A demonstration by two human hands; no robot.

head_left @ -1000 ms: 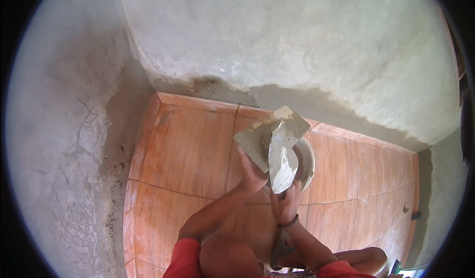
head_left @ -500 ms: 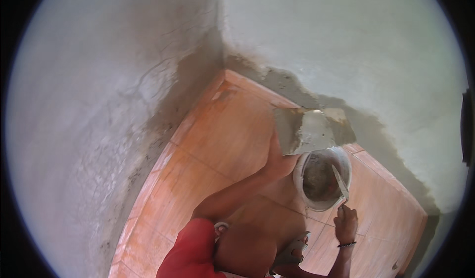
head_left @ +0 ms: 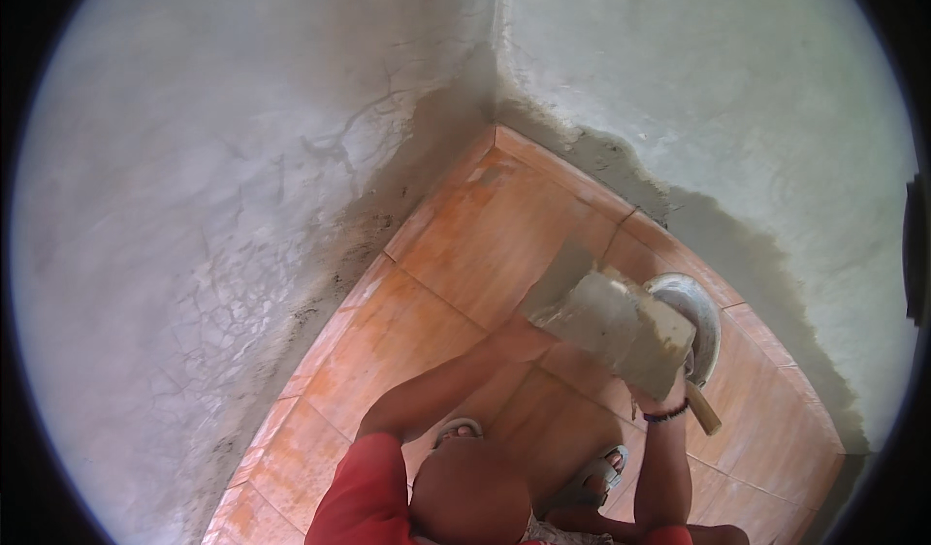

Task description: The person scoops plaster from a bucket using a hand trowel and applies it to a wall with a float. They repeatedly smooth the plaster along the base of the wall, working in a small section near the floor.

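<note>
Between my two hands is a flat grey mortar board (head_left: 611,322), smeared with wet mortar and tilted over the floor. My left hand (head_left: 529,336) is closed on its left near edge; the fingers are partly hidden by it. At its right near corner, my right hand (head_left: 661,397) is closed on the board, with the fingers mostly covered. Beside my right wrist, the wooden handle of a trowel (head_left: 703,409) sticks out; its blade is hidden. Behind the board's right end stands a pale bucket (head_left: 708,327), largely covered by the board.
Orange-brown floor tiles (head_left: 465,244) run into a corner, edged by a tile skirting (head_left: 572,176). Grey plastered walls rise left and right, with darker damp mortar (head_left: 611,157) along their foot and cracks (head_left: 233,303) on the left wall. My sandalled foot (head_left: 606,467) is close below.
My right hand has left the trowel by the bucket and taken hold of the board. The board has turned and come nearer, now partly covering the bucket. The view has shifted too.
</note>
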